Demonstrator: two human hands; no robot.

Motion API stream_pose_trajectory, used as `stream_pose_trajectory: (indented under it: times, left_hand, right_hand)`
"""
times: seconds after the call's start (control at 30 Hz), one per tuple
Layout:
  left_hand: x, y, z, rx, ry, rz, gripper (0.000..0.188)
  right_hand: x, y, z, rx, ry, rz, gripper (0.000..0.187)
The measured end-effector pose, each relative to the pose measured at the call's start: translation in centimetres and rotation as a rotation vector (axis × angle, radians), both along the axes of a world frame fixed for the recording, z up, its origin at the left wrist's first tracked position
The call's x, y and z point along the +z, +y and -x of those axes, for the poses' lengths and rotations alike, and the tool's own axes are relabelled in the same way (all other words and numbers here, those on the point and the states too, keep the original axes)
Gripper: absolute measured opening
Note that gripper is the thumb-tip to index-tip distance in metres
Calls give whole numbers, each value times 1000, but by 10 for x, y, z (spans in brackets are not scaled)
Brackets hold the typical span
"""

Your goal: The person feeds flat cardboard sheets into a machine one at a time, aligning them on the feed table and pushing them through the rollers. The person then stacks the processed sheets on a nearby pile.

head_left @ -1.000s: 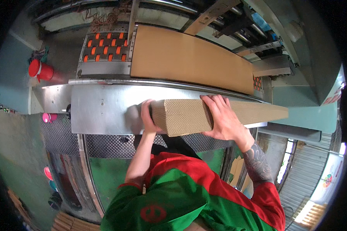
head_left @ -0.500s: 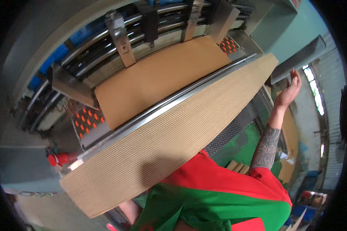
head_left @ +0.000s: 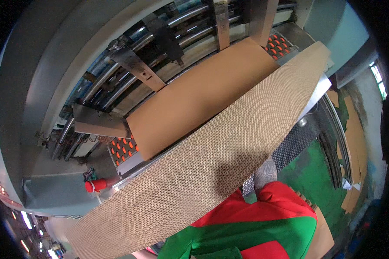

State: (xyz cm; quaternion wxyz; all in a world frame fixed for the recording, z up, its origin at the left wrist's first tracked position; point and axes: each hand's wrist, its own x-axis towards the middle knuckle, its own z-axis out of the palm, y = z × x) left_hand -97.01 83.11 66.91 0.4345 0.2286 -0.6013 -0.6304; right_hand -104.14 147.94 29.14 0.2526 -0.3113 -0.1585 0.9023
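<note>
A thick stack of corrugated cardboard sheets slants across in front of me, its wavy cut edges toward me. My tattooed right forearm reaches up behind the stack's near side, which hides the right hand. Only a little of my left arm shows below the stack's lower left part; the left hand is out of sight. Beyond the stack, a flat brown cardboard sheet lies on the machine's feed bed, against upright metal guides.
Orange rollers flank the brown sheet at both ends. Steel bars cross the machine behind it. A red cylindrical part juts out at left. Tread plate and green floor lie at right, with flat cardboard farther out.
My right hand has come down from the right, out of the open air, and gone behind the stack. The stack looks nearer, and more of its edge pattern shows. The view has shifted.
</note>
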Motion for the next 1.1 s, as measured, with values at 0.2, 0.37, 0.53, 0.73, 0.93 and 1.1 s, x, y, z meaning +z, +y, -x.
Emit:
stream_pose_trajectory:
  times: [0.2, 0.37, 0.53, 0.73, 0.93, 1.1]
  left_hand:
    - [-20, -38, -1, -38, -52, -118, 104]
    - [-82, -98, 22, -216, -204, -295, 106]
    - [-174, -128, 59, -321, -469, -325, 97]
    - [-279, -119, 125, -494, -934, -52, 101]
    - [-314, -144, 119, -784, -975, -431, 91]
    - [-291, -135, 28, -864, -1033, -678, 79]
  right_hand:
    - [11, -12, 16, -184, -46, -113, 92]
    - [27, -28, 14, -136, -88, -105, 91]
    - [24, -34, 11, -38, -325, -137, 95]
    - [34, -19, 25, 110, -730, -365, 111]
    - [58, -17, 46, 126, -877, -420, 110]
    - [52, -17, 55, 96, -790, -402, 106]
